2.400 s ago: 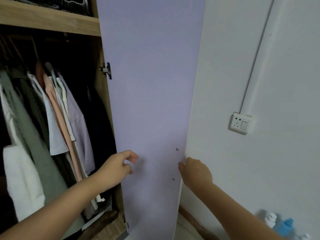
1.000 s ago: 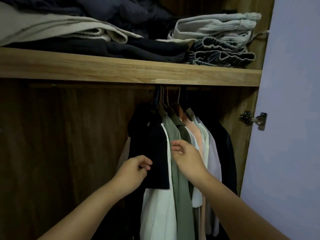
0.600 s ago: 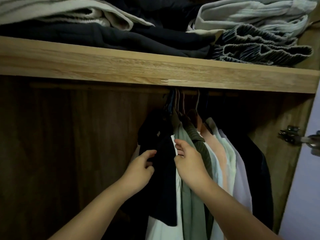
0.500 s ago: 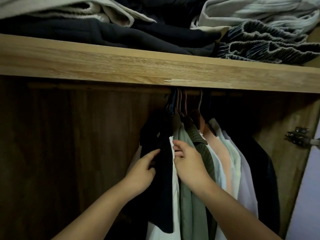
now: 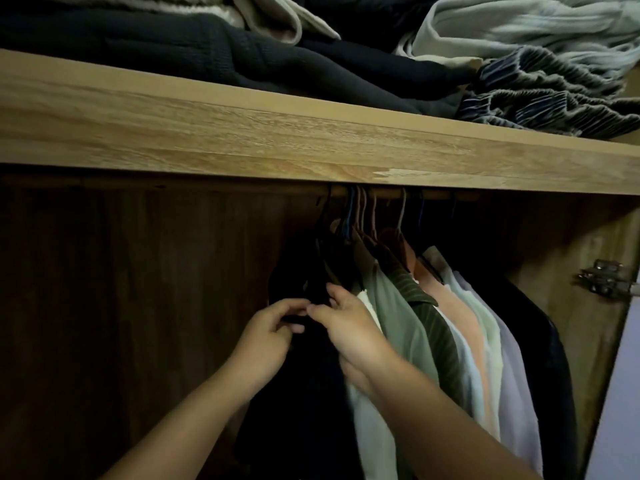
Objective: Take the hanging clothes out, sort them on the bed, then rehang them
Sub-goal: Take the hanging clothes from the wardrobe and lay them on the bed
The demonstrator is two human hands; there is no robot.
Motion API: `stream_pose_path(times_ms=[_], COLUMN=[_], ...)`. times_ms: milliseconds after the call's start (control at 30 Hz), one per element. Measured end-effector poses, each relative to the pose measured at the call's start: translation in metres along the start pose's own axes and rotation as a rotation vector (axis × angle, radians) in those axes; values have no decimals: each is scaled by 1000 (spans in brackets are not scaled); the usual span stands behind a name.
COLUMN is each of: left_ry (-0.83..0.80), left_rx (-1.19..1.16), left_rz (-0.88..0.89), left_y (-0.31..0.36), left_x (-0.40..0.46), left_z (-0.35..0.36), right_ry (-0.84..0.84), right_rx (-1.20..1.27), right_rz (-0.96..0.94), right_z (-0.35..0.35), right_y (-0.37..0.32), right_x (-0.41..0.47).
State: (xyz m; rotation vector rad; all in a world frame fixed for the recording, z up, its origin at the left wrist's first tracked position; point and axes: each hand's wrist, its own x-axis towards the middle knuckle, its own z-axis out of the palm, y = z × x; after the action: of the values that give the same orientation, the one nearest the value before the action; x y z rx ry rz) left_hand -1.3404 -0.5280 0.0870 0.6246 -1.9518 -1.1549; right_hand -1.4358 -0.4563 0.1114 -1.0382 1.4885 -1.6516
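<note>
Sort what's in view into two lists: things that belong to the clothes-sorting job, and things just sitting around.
Part of the job:
- black garment, gripped by left hand and right hand
- sage green shirt
- striped olive shirt
- peach shirt
- lavender shirt
- hangers on the rail

Just lying about:
- folded clothes on the wooden shelf
- door hinge

Hanging clothes (image 5: 433, 327) bunched tight on hangers (image 5: 360, 216) along the rail, under the wooden shelf. From left to right: black garment (image 5: 304, 278), white one just beside it, sage green shirt (image 5: 398, 306), dark striped olive shirt, peach, pale mint, lilac, then a dark jacket (image 5: 540, 341) at the far right.
</note>
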Motion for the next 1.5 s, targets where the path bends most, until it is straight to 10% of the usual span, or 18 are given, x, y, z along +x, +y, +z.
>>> stream_pose_path(times_ms=[367, 767, 1200, 1500], left_ry=[130, 282, -14, -75], left_rx=[18, 139, 557, 427], left_rz=[79, 154, 412, 583], left_y=[-13, -18, -23, 48], left_x=[6, 32, 17, -73], left_z=[-33, -13, 55, 124], right_ry=[65, -107, -32, 247], right_rx=[331, 176, 158, -35], right_rz=[-234, -98, 52, 41], right_z=[6, -61, -139, -195], right_y=[-15, 0, 0, -15], right_x=[5, -78, -208, -349])
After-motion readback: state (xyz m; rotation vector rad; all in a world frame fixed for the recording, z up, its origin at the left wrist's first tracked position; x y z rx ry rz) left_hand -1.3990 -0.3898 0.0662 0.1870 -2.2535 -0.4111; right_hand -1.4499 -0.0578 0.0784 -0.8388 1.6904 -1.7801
